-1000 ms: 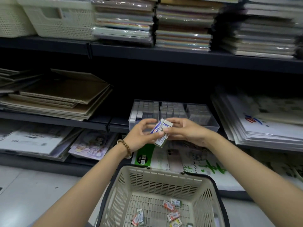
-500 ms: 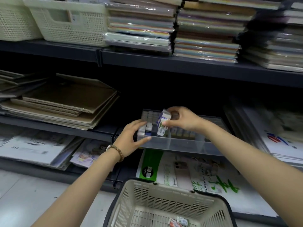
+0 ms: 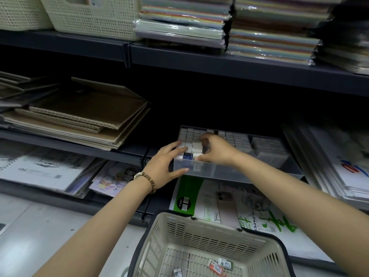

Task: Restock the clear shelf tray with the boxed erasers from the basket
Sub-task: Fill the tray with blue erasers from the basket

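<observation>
The clear shelf tray sits on the middle shelf, with rows of boxed erasers packed inside. My right hand reaches down into the tray's left compartment, its fingers curled round a few white eraser boxes at the front rows. My left hand lies across the tray's front left corner: straight fingers on top of the erasers, thumb against the front wall. Below me hangs the beige basket with a few loose boxed erasers on its floor.
Brown card sheets are stacked to the tray's left and white pads to its right. A green-and-white sketch paper pack lies on the lower shelf under the tray. The upper shelf overhangs, carrying colored paper packs and woven baskets.
My right hand went from mid-air down into the tray with the eraser boxes. My left hand let go of them and moved onto the tray's front left corner.
</observation>
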{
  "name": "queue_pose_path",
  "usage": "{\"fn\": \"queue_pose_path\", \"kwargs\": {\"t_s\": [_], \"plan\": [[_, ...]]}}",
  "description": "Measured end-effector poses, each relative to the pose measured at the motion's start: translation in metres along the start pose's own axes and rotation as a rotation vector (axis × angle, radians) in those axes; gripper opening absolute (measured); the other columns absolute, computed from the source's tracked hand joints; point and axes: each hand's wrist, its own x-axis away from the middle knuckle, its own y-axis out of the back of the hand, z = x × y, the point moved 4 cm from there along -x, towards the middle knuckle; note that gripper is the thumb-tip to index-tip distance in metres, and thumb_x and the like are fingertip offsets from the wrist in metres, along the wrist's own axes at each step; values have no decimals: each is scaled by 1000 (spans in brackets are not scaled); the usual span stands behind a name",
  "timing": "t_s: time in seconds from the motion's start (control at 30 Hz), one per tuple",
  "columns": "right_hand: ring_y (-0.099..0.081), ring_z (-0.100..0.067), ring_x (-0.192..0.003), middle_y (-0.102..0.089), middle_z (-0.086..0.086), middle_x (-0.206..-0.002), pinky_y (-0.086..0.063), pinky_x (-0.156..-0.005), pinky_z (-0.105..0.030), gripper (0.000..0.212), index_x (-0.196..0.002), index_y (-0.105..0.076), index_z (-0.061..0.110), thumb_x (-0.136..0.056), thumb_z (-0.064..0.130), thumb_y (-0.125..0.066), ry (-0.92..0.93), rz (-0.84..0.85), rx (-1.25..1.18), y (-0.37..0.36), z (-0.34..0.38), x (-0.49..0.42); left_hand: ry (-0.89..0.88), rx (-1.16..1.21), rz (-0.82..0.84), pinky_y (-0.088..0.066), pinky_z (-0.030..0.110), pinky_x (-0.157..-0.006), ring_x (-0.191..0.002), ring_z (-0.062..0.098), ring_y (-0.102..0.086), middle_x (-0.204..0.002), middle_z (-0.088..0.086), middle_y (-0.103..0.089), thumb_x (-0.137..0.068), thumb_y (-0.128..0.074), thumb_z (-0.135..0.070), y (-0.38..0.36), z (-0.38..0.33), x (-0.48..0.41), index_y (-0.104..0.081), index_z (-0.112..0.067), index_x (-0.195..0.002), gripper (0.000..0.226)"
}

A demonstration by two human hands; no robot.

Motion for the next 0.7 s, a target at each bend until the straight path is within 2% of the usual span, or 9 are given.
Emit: {"fn": "queue_pose_path", "kwargs": {"t_s": [0.17,0.23,0.3,0.37,0.47,0.53,0.57,0.63,0.7], "plan": [[-61,-24,-105,-61,-12,-121,-50,-88,-29,66,-126,-50,4,-74,32,-78,-148,46,-46,9,-5,-3,4,10,-18,-19,24,-109,-140,11,-19,-154,-8,-22,-83,-64,-45,0,-1,1,-38,-31,-141,65],[-66,-17,-84,-66,-8,-105,-55,-72,-26,59,-121,-53,3,-75,30,-78,-206,67,-68,8,-4,-4,8,12,-16,-20,25,-109,-140,10,-19,-153,-9,-22,-83,-64,-45,0,-1,1,-38,-32,-141,65],[-63,-8,-65,-65,-2,-85,-49,-55,-17,51,-116,-56,2,-78,31,-75,-244,103,-46,7,-1,-5,15,15,-7,-20,25,-109,-140,10,-19,-154,-9,-22,-82,-63,-46,-1,-1,1,-37,-32,-141,66],[-62,-4,-57,-62,1,-73,-47,-50,-14,48,-114,-57,0,-82,33,-71,-277,147,-38,6,2,-6,19,19,-2,-20,27,-110,-140,10,-19,-154,-9,-22,-82,-64,-47,-1,-1,0,-37,-31,-141,66],[-66,-6,-64,-67,-1,-82,-50,-57,-11,53,-118,-56,-2,-85,38,-66,-300,191,-31,6,6,-6,20,20,-4,-22,29,-111,-141,11,-19,-154,-8,-22,-82,-64,-46,-1,-2,0,-38,-30,-141,67],[-60,1,-53,-68,-1,-81,-43,-45,-8,52,-117,-57,-1,-85,40,-65,-318,214,-69,4,7,-4,22,14,-2,-21,28,-111,-141,11,-18,-154,-8,-21,-83,-64,-45,-1,-2,0,-37,-29,-142,67],[-59,1,-51,-70,-2,-82,-42,-45,-10,51,-115,-59,-1,-85,41,-65,-323,221,-79,3,6,-3,23,12,-1,-20,27,-111,-141,11,-18,-154,-8,-21,-83,-64,-45,-1,-2,0,-37,-29,-142,67],[-61,-5,-62,-71,-7,-96,-44,-53,-15,52,-115,-61,0,-85,43,-64,-317,224,-63,4,6,-1,23,14,1,-18,25,-110,-141,10,-18,-154,-8,-21,-83,-64,-45,-1,-2,0,-37,-29,-142,67],[-64,-16,-85,-67,-12,-111,-51,-71,-24,56,-120,-59,0,-85,44,-63,-298,204,-5,5,7,1,22,16,3,-17,23,-109,-141,10,-18,-154,-8,-21,-83,-64,-45,-1,-2,1,-36,-28,-142,68]]}}
